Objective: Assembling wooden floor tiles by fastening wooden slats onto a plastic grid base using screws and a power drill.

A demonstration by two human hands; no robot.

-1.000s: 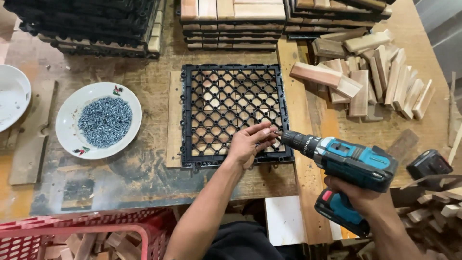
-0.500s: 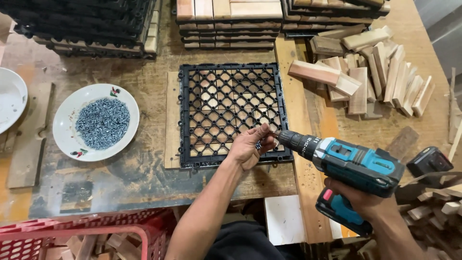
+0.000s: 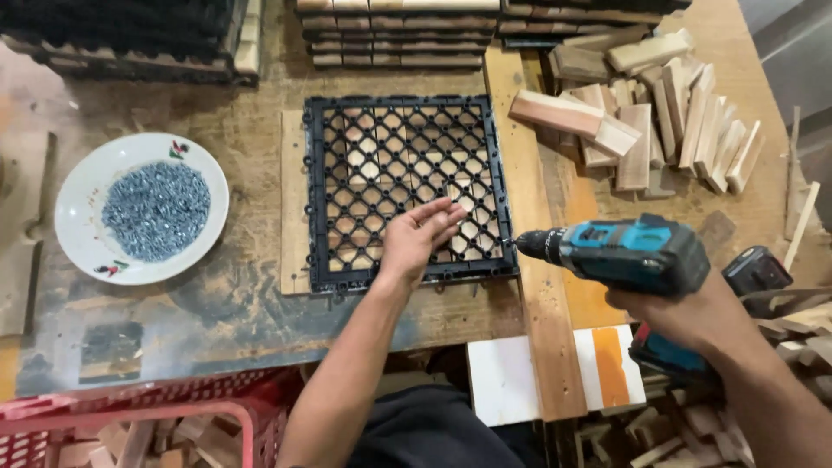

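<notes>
A black plastic grid tile [image 3: 399, 139] lies flat on the workbench with wooden slats showing under its lattice. My left hand [image 3: 418, 239] rests on the tile's near right part, fingers spread and pointing right, holding nothing I can make out. My right hand [image 3: 693, 316] grips a blue and black cordless drill [image 3: 624, 253] by its handle. The drill lies level, its bit tip pointing left at the tile's right edge, just beyond my left fingertips.
A white plate [image 3: 80, 192] heaped with small grey screws sits at the left. Loose wooden blocks [image 3: 659, 113] lie at the right. Stacked finished tiles [image 3: 390, 30] line the far edge. A red plastic crate [image 3: 130, 420] stands at the near left. A spare battery [image 3: 756, 269] lies behind the drill.
The view has shifted closer. My left hand has flattened out on the tile from a pinched pose at the drill tip. The drill has drawn slightly back to the right.
</notes>
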